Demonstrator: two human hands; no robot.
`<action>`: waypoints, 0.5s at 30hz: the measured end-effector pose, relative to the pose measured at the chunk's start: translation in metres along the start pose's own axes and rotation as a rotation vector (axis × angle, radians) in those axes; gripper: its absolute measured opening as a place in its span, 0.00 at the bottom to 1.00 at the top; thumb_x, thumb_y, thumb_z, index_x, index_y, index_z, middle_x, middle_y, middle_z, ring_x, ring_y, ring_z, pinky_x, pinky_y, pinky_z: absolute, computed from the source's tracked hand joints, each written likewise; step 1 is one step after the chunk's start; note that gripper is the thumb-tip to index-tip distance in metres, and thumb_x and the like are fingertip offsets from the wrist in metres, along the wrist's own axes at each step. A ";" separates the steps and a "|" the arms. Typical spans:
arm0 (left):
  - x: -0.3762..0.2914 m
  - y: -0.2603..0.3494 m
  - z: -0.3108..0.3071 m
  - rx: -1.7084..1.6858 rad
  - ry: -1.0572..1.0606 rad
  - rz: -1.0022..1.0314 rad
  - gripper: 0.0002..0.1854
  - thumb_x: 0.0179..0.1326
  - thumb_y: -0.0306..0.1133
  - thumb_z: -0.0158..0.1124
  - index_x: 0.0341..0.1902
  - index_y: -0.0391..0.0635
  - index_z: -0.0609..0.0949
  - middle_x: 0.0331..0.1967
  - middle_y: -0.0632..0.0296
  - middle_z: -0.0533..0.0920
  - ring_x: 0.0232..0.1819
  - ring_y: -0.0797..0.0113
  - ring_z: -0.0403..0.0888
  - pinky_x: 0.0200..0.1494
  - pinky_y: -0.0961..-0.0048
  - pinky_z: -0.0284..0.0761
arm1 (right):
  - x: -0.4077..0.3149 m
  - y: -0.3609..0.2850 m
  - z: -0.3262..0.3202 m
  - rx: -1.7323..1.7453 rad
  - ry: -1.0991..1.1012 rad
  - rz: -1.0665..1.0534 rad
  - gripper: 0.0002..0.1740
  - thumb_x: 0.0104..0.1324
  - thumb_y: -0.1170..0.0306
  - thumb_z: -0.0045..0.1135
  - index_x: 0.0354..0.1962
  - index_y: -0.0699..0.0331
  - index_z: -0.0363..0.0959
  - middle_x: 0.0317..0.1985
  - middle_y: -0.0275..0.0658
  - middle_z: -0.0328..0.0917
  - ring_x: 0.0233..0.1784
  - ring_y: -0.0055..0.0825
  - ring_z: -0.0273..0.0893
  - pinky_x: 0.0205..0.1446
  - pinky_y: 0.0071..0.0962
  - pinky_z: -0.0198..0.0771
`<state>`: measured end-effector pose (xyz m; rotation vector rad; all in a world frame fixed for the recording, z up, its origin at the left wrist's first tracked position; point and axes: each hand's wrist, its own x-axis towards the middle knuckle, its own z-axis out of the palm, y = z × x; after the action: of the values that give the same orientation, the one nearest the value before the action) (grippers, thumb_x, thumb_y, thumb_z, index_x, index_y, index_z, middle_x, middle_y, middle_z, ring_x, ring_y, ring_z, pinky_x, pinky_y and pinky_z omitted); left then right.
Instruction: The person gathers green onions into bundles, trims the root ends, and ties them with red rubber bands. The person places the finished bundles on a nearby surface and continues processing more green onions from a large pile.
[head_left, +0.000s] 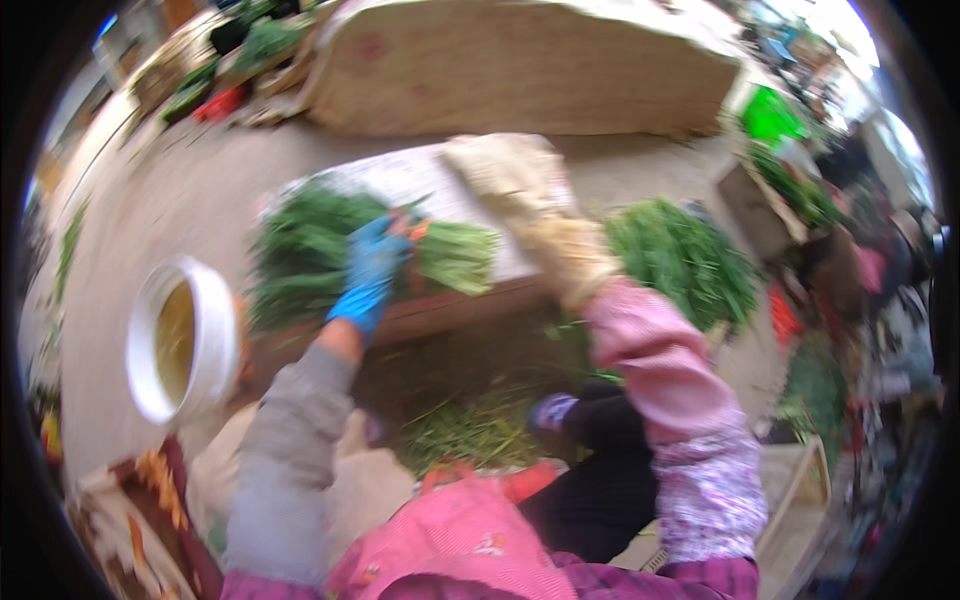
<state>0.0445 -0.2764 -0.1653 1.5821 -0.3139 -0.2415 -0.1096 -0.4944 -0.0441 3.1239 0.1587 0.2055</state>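
Observation:
My left hand (375, 255), in a blue rubber glove, grips a bundle of leafy greens (300, 247) near its orange band (418, 229). Dark leaves fan out to the left, and the pale cut stalks (461, 256) point right. The bundle lies over a low board (420, 169) with a whitish cover. My right hand (574, 251) wears a beige glove and is closed on a beige cloth (510, 172) that spreads over the board's right part. Motion blur hides its fingers. Just right of that hand rests a pile of loose greens (679, 259).
A white bucket (214, 337) holding brownish liquid stands at left. Trimmings (472, 435) litter the ground between my legs. A long covered bale (517, 71) spans the far side. At right are a box of greens (757, 195) and a wooden crate (814, 476).

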 end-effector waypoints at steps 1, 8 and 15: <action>0.000 -0.004 -0.001 -0.029 0.026 -0.019 0.13 0.64 0.41 0.64 0.35 0.43 0.83 0.21 0.72 0.75 0.23 0.81 0.68 0.26 0.80 0.63 | 0.005 -0.012 0.018 0.163 -0.021 0.032 0.35 0.57 0.61 0.63 0.60 0.64 0.64 0.50 0.51 0.66 0.53 0.44 0.65 0.57 0.41 0.66; 0.003 0.007 -0.001 -0.335 0.014 -0.117 0.08 0.70 0.39 0.58 0.37 0.50 0.77 0.25 0.74 0.75 0.20 0.86 0.63 0.22 0.87 0.58 | 0.096 -0.063 0.106 0.057 -0.312 0.211 0.69 0.43 0.52 0.77 0.72 0.69 0.39 0.57 0.49 0.74 0.60 0.39 0.75 0.59 0.45 0.69; -0.001 -0.011 -0.029 -0.429 -0.096 -0.273 0.11 0.68 0.45 0.60 0.42 0.52 0.77 0.29 0.75 0.75 0.33 0.81 0.71 0.36 0.82 0.65 | 0.091 -0.051 0.119 0.331 -0.461 0.162 0.75 0.27 0.46 0.82 0.69 0.70 0.49 0.57 0.48 0.73 0.62 0.39 0.72 0.69 0.52 0.58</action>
<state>0.0538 -0.2489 -0.1753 1.1864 -0.1071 -0.5594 -0.0093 -0.4340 -0.1508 3.3959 -0.0742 -0.5995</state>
